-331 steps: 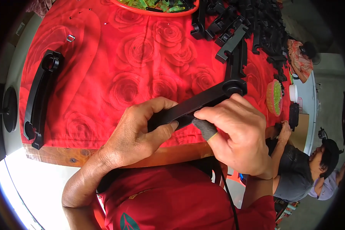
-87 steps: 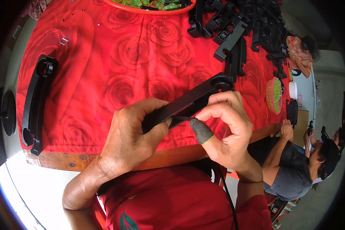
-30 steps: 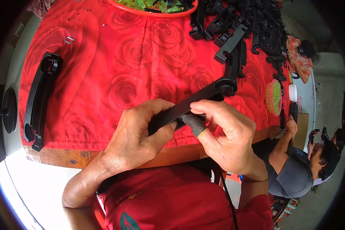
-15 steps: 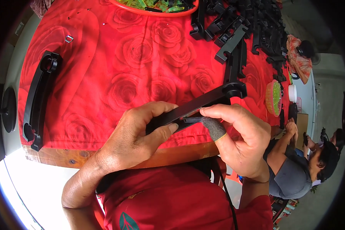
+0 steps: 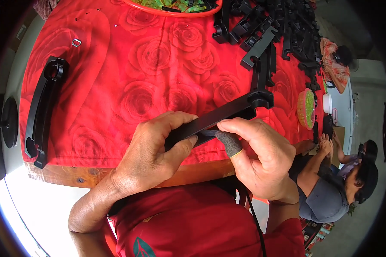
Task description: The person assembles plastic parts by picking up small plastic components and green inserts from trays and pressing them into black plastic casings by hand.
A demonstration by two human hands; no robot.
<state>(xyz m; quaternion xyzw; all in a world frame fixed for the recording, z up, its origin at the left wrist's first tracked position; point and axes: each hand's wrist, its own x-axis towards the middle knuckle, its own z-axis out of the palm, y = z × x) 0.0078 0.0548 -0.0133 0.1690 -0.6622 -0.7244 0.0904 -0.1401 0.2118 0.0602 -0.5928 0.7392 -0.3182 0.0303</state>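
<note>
My left hand (image 5: 148, 152) is closed around a long black plastic bar (image 5: 221, 112), a ring-shaped end of which points up and to the right over the table. My right hand (image 5: 263, 158) wears a grey finger sleeve (image 5: 230, 144) on its thumb. Between that thumb and the index finger it pinches the end of a thin dark strip (image 5: 206, 133) at the bar's lower side. The strip's other end runs in toward the left thumb, and how it sits in the bar is hidden.
A similar black bar (image 5: 45, 113) lies at the left, below a small metal ring (image 5: 76, 42). Black plastic parts (image 5: 261, 43) are heaped at the far right. A red-rimmed tray (image 5: 176, 14) holds yellow-green pieces. At the right are a basket (image 5: 306, 109) and a co-worker (image 5: 326, 199).
My right hand has moved slightly left along the bar, its thumb and finger closer to my left thumb. The bar has shifted very little. At the right the co-workers have moved slightly.
</note>
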